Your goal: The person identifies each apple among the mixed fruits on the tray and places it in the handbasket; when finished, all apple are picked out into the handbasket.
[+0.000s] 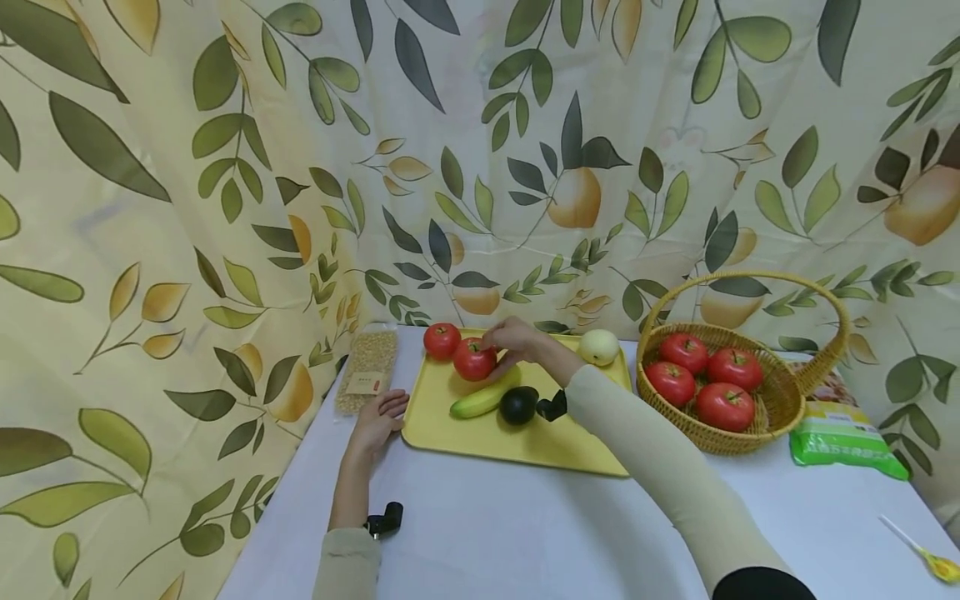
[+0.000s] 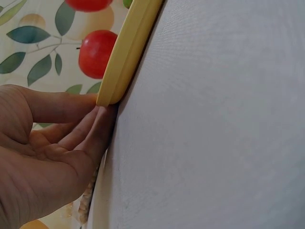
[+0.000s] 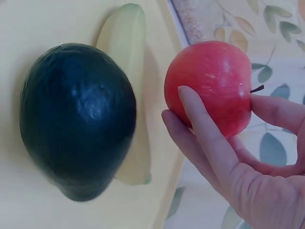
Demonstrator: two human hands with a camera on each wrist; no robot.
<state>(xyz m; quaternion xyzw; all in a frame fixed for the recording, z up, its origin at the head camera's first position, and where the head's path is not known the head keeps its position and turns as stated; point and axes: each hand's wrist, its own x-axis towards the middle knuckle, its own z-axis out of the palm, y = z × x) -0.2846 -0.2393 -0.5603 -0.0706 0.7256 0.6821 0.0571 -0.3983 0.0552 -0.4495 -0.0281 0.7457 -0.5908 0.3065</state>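
Observation:
My right hand [image 1: 517, 340] holds a red apple [image 3: 209, 86] by its sides over the back left part of the yellow tray [image 1: 457, 437]. Another red apple [image 1: 441, 341] sits at the tray's back left corner. Just in front of the right hand lie a yellow-green banana [image 1: 480, 402] and a dark green avocado [image 3: 78, 114], side by side. A pale round fruit [image 1: 598, 347] is at the back right of the tray. At the tray's left edge, my left hand [image 2: 57, 138] pinches the rim, thumb on top and fingers beneath.
A clear bag of pale grains [image 1: 369, 367] lies left of the tray. To the right stands a wicker basket [image 1: 720, 446] with several red apples and a tall handle. Beyond it are a green packet [image 1: 847, 437] and a yellow-tipped spoon [image 1: 933, 562]. A patterned curtain hangs behind.

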